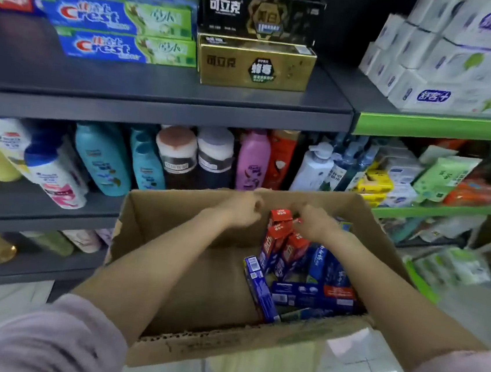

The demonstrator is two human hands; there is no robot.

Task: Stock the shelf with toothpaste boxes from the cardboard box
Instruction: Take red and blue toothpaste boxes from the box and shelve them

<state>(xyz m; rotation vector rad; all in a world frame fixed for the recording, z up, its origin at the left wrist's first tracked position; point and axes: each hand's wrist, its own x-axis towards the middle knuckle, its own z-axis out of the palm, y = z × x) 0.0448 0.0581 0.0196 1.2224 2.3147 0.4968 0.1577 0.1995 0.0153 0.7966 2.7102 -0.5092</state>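
Shelf (163,92) up top, dark and deep, with bare room in front of the Crest boxes (118,31) and the gold box (255,64) — that's where I reckon the stock goes. Below it, the cardboard box (186,273) sits open, left half bare, and the toothpaste boxes (296,270) are piled against its right wall, some lying flat, a few red-topped ones standing on end.

I've got both hands down inside at the far wall. Right hand (314,225) is over the upright red-topped boxes, fingers curled onto them. Whether they've truly closed on one, I can't tell; the knuckles hide it. Left hand (242,208) is loosely fisted just beside, nothing visibly in it.

My advice to myself: take the standing boxes first, several side by side, steadied with the left hand, and lift straight up so the leaning blue ones don't topple.

Motion blur smears the fingertips, and the box's near wall hides the bottom layer.
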